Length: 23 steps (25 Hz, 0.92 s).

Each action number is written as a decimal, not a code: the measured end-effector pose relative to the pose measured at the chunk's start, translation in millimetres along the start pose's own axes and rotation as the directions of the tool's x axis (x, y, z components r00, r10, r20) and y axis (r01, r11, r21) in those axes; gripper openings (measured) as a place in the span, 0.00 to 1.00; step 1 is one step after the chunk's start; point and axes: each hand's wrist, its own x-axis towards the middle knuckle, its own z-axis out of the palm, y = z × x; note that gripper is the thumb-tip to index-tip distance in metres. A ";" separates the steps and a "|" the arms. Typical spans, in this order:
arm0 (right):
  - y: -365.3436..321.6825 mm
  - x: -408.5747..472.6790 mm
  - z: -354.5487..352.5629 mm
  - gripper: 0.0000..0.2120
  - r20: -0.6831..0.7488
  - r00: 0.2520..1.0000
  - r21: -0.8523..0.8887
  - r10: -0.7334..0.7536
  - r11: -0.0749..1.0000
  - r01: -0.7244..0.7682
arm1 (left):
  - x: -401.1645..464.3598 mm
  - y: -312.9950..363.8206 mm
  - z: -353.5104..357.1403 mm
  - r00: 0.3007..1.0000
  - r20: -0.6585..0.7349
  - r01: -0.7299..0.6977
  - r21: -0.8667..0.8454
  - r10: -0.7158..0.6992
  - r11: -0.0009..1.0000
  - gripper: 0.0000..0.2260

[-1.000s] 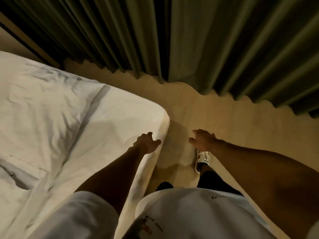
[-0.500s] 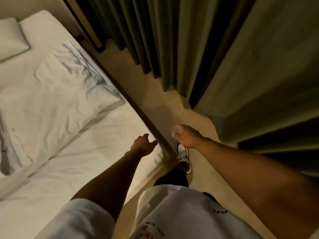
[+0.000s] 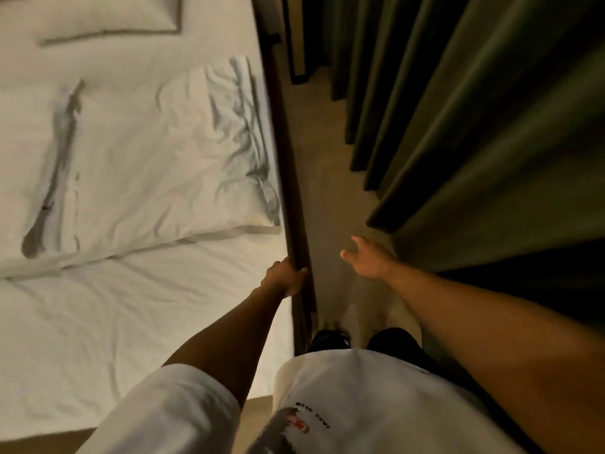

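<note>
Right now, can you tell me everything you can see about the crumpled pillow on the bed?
The pillow is white, soft-looking cloth with a flat border. The end nearest the bed edge is badly wrinkled. A dark fold marks its other end. It lies flat on the white sheet; nothing else touches it. The left hand grips the bed edge just short of it.

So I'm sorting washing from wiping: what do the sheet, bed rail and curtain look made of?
Sheet: white matte cloth, likely cotton, finely creased.
Bed rail: dark, smooth, straight, probably stained wood.
Curtain: heavy dark green fabric, matte, hanging in deep folds.
</note>
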 end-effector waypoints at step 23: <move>-333.2 404.9 -172.5 0.34 0.463 0.859 -0.254 -0.219 0.896 0.365 | 279.6 72.0 -257.0 0.808 0.007 0.295 -0.871 -0.590 0.394 0.21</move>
